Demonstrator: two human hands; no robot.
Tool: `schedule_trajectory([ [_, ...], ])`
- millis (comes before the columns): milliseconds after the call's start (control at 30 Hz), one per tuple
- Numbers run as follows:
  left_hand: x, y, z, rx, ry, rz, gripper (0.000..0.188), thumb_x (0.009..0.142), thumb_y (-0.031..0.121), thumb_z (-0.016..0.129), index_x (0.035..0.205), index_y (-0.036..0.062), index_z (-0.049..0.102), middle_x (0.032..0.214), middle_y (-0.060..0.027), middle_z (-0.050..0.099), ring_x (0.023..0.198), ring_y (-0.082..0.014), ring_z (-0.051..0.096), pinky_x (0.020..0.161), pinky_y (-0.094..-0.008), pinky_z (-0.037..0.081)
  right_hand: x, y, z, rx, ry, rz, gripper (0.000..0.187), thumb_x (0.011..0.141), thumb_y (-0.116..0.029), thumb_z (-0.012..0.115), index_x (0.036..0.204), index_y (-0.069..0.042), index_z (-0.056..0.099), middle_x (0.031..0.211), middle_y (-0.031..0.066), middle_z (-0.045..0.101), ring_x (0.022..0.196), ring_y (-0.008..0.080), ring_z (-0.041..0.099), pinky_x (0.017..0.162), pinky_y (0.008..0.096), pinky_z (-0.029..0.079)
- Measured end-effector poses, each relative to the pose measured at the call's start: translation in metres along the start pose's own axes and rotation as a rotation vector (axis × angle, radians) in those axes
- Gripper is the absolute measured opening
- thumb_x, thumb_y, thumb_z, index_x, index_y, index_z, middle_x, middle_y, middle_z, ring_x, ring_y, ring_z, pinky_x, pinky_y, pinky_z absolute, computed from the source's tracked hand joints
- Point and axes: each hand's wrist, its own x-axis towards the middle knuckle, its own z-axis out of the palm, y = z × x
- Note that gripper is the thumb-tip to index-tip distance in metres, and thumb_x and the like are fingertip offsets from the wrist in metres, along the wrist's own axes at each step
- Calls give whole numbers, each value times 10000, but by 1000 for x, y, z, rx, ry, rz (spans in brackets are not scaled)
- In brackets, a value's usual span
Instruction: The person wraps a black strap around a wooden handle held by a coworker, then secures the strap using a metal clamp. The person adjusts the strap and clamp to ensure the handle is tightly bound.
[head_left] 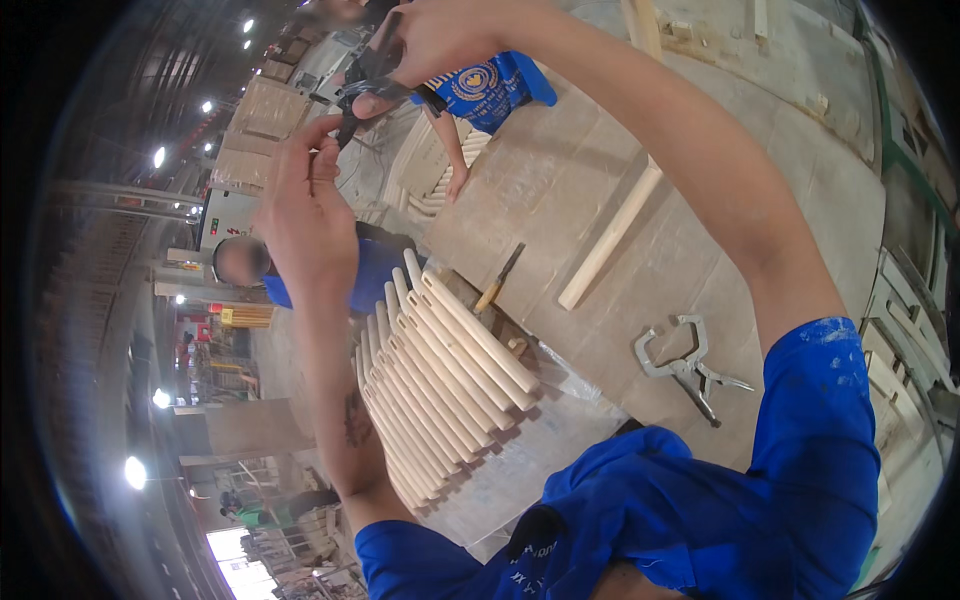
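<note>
1 blk obj (366,78) | btwn L fingers (322,130) & R fingers (371,104) | touching

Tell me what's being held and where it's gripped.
A black object, exact kind unclear: the left hand has its fingertips at the lower end, the right hand grips higher up.

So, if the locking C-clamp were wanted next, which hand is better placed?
Probably the right hand: the locking C-clamp lies nearer the right sleeve, while the left hand is beyond the row of wooden slats. Both hands are up at a black device, though.
</note>
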Motion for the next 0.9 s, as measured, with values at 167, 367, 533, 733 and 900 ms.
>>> schedule_trajectory([
  [167,-3,0,23,185,147,169,207,940,28,632,1119,105,701,1074,-72,646,967,-280,643,837,-410,493,-5,2,5,2,128,-3,937,645,-910,641,1073,-86,770,1133,223,725,1087,367,664,917,440,516],
  [367,-8,5,23,292,176,189,237,947,26,619,1161,118,663,1051,-83,632,959,-300,651,801,-415,491,-7,7,10,206,153,-193,467,829,-404,733,1227,-161,754,1018,95,767,958,200,712,858,317,519],
  [533,-18,13,9,-157,-53,-80,163,1048,117,486,1121,33,605,851,-171,669,749,-325,665,690,-399,505,-8,15,-1,322,-33,-202,390,897,-356,714,1231,-159,754,1050,19,753,967,127,671,895,268,491],
  [733,-5,20,21,-376,89,-396,219,1026,192,628,986,-10,554,702,-20,563,665,-71,512,608,-247,394,-3,18,-1,449,-54,64,292,900,-346,717,1051,-103,775,974,16,710,865,115,644,840,262,506],
  [900,0,37,43,-928,158,-586,212,991,188,703,963,27,567,740,54,517,700,-9,401,622,-202,297,9,40,-10,450,-191,-186,515,945,-472,652,1010,27,761,978,103,774,918,143,698,838,305,533],
])
